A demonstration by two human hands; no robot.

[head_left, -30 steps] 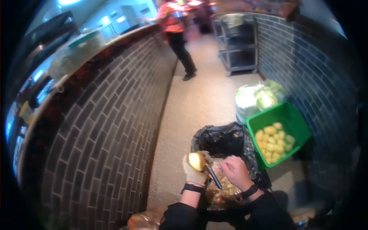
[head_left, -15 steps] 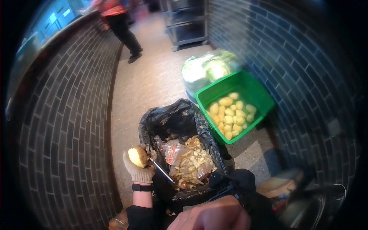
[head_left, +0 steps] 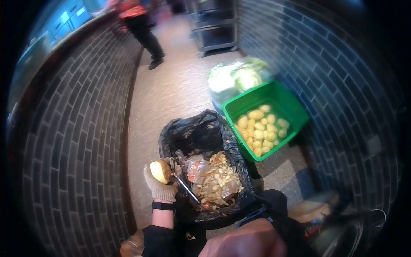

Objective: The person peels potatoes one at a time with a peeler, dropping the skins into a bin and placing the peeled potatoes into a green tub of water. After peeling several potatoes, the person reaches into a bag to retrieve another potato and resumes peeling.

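My left hand (head_left: 160,189), in a light knit glove, grips a partly peeled potato (head_left: 159,172), pale on the left and brown-skinned on the right. A metal-handled peeler (head_left: 188,191) rests at the fingers of the same hand, its handle slanting down to the right over the bin. The black-lined bin (head_left: 188,132) stands open beside that hand, with potato peelings (head_left: 216,180) and plastic scraps inside. Close to the camera at the bottom, my right hand (head_left: 244,240) is bare and blurred, apart from potato and peeler; its fingers are hidden.
A green crate (head_left: 289,100) holding several peeled potatoes (head_left: 261,132) stands right of the bin. Behind it is a plastic bag of cabbages (head_left: 239,77). Brick walls (head_left: 81,128) flank the passage. Farther off are a wheeled rack (head_left: 214,30) and a person (head_left: 143,32) in dark trousers.
The view has shifted slightly, so everything sits a little farther right. My left hand keeps its hold on the potato and peeler. My right hand stays low in front of the camera.
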